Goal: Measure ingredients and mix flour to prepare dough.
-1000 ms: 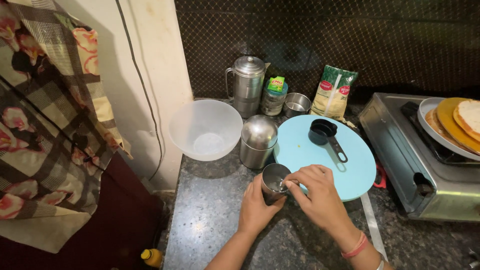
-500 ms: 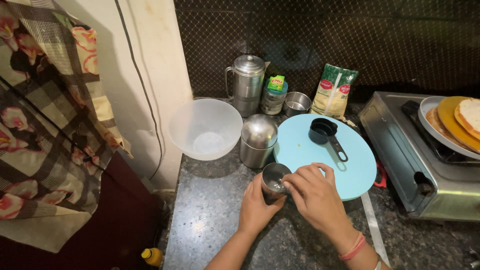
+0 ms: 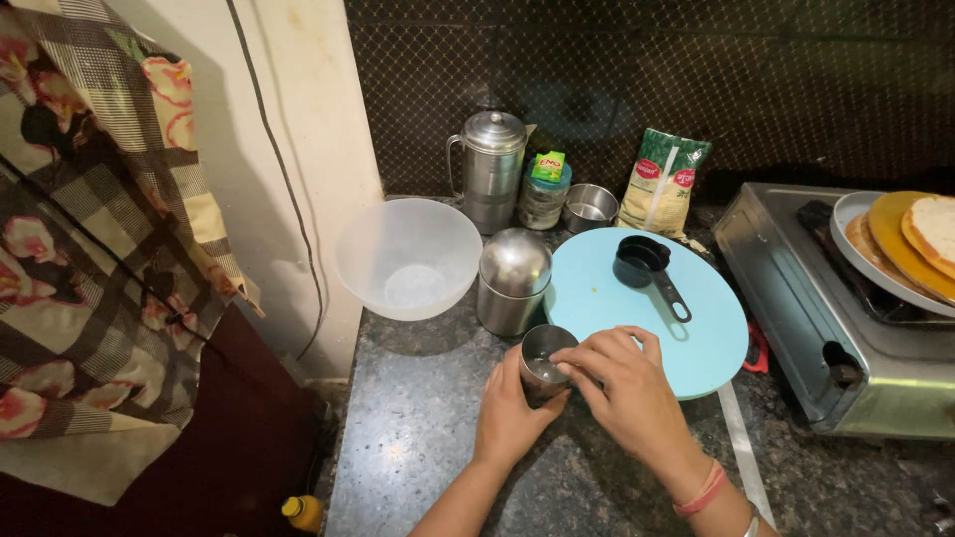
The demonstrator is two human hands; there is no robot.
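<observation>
Two hands meet around a small steel cup [image 3: 545, 358] on the dark speckled counter [image 3: 418, 438]. The left hand [image 3: 512, 418] wraps the cup from the near side, fingers curled against its wall, holding it upright at the edge of a round light-blue board [image 3: 686, 328]. The right hand [image 3: 622, 393] lies over the cup's right rim, its fingers bent and bunched with the tips at or just inside the opening; whether they pinch anything there cannot be made out. A pink band [image 3: 699, 490] circles the right wrist.

Just beyond the left hand stands a steel canister with a domed lid [image 3: 512, 281], touching or nearly touching the board's left edge. Farther out on that side sits a white plastic bowl [image 3: 408, 257]. Beyond the right hand, on the board, lies a black measuring cup [image 3: 645, 266] with its handle pointing back toward the hands. Well past it, along the dark mesh-patterned wall, stand a tall steel pot with a handle [image 3: 489, 169], a jar with a green lid [image 3: 545, 189], a small steel bowl [image 3: 591, 207] and a pale green packet [image 3: 662, 182] leaning upright.

To the right of the right hand is a steel stove [image 3: 796, 298], carrying a plate [image 3: 851, 234] of flat round breads [image 3: 925, 234]. Far left of the left hand hangs a checked, flowered cloth [image 3: 90, 249], and a yellow-capped bottle [image 3: 301, 512] sits low beside the counter.
</observation>
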